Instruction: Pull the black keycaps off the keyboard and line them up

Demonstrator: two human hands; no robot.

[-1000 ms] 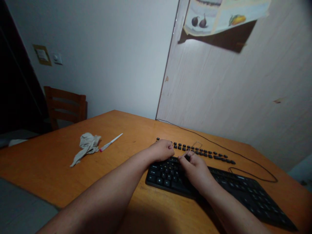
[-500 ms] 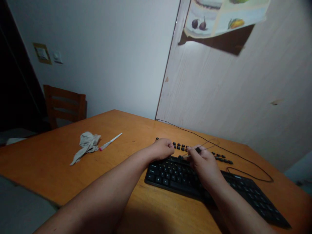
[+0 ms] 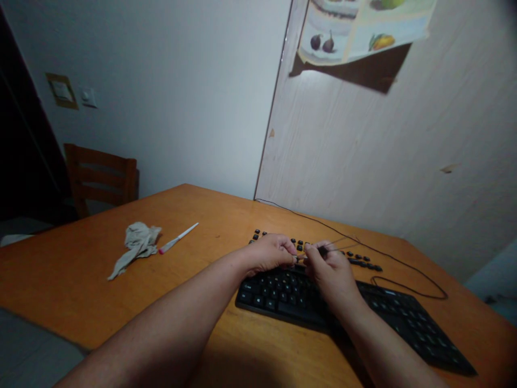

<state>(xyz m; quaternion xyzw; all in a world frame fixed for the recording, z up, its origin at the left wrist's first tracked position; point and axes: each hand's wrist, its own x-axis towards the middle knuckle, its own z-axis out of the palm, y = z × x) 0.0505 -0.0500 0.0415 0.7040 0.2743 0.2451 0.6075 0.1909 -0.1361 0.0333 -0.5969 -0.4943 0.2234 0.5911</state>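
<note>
Black keyboard (image 3: 283, 309) lies on the worktop (image 3: 218, 350), nearest the person. At its far edge, the right hand's (image 3: 332, 269) grip is closed on a wire tool (image 3: 323, 251) with a dark middle; the left hand's (image 3: 272, 253) grip is narrow at the tool's left end, contents not discernible. Beyond: loose keycaps (image 3: 299, 248) in rows, then a pale wall (image 3: 202, 108)

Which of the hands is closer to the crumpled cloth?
Left. The left hand is right of the cloth, by the back left edge of the keyboard; the right hand is farther right.
</note>
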